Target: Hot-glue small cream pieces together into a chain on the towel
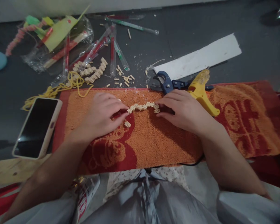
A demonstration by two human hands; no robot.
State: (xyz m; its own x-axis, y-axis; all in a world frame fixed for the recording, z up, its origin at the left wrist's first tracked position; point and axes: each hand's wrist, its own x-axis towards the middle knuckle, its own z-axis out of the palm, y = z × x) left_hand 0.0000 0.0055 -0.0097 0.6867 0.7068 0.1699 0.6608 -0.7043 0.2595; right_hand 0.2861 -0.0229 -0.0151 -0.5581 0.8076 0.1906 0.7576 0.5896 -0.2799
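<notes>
A wavy strip of small pale stick pieces (pixel 142 107) stretches between my hands just over the orange towel (pixel 168 137). My left hand (pixel 105 113) pinches the strip's left end between thumb and fingers. At the other end, the thumb and fingertips of my right hand (pixel 182 107) close around the strip. A small loose cluster of the same pieces (pixel 127 124) lies on the towel below my left fingertips. Behind my right hand lie a dark blue hand cutter (pixel 164 81) and a yellow glue gun (pixel 202 93).
A phone (pixel 36 127) lies left of the towel, near tangled yellow cord (pixel 51 93). Longer stick-piece strips (pixel 98 71) and loose short pieces (pixel 126 80) sit behind. Plastic-wrapped sticks (pixel 66 56) fill the back left. A white board (pixel 200 56) lies at the back right.
</notes>
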